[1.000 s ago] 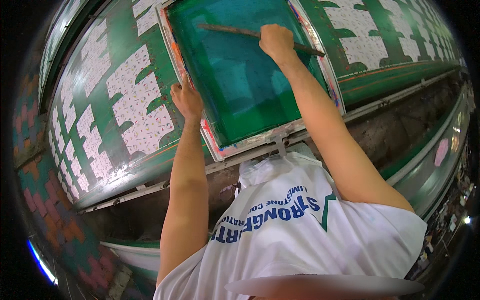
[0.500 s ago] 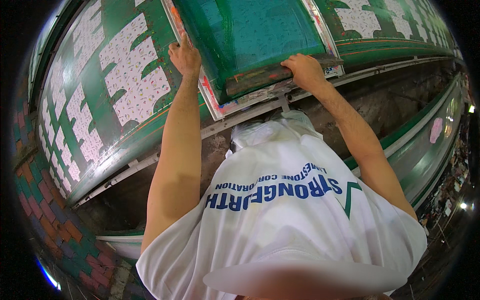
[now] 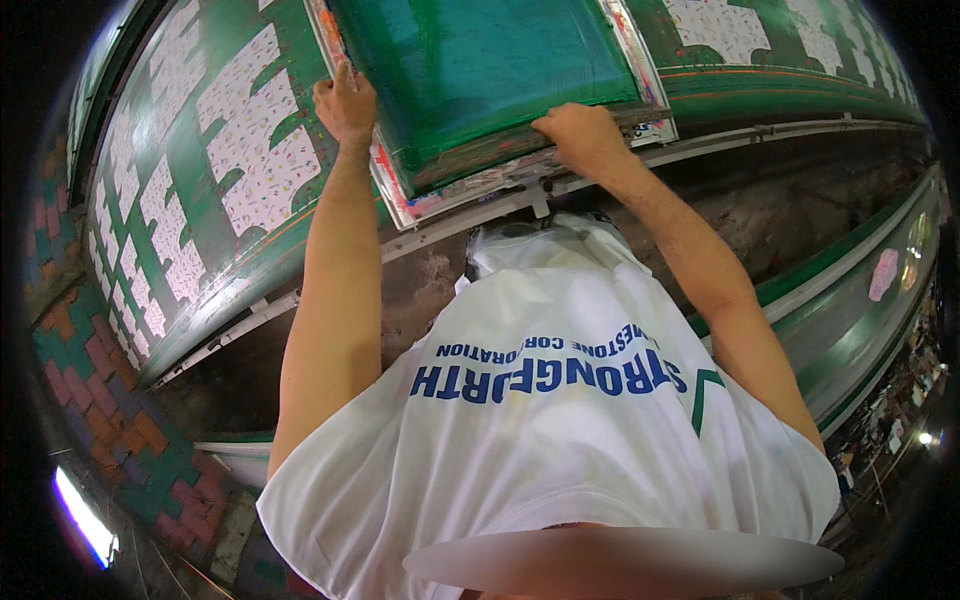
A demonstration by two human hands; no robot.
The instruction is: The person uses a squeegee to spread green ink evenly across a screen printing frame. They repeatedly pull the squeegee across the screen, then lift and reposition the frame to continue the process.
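A printing screen (image 3: 640,62) with a pale frame and blue-green mesh lies on the long green table, its near edge toward me. My left hand (image 3: 346,105) is closed around the left rail of the frame. At the near end of the mesh, my right hand (image 3: 582,138) grips a long wooden squeegee (image 3: 485,155), its fingers curled over the bar right of the middle. Wet green ink (image 3: 430,150) lies along the left and near sides of the mesh. The squeegee's lower edge is hidden.
White patterned fabric pieces (image 3: 255,130) lie flat on the green table (image 3: 225,255) left of the screen, and more fabric pieces (image 3: 715,30) lie to its right. A metal rail (image 3: 760,132) runs along the table's near edge. Behind me stands another green table (image 3: 850,330); coloured paving (image 3: 110,400) is at left.
The screen and both hands sit slightly further left in view. The squeegee has shifted left within the frame and shows a narrower face. Both hands keep their holds.
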